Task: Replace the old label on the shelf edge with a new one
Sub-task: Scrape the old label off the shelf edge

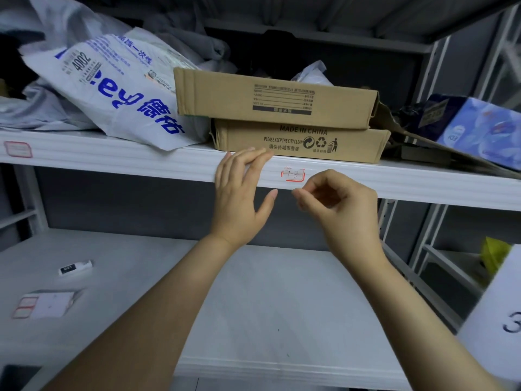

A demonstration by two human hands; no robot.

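Old label (293,174) sits on shelf edge (394,183), red border ragged. Left hand (239,201) flat, fingers straight on the edge beside it. Right hand (341,207) curled, tips pinched just below label; contents: cannot tell. Risk: label tears, leaving residue.

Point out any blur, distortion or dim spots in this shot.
Head view: the wide lens bows the shelf edge; the red-bordered label on it stays roughly legible; the label sheet at lower left is smeared; the background above is dim.
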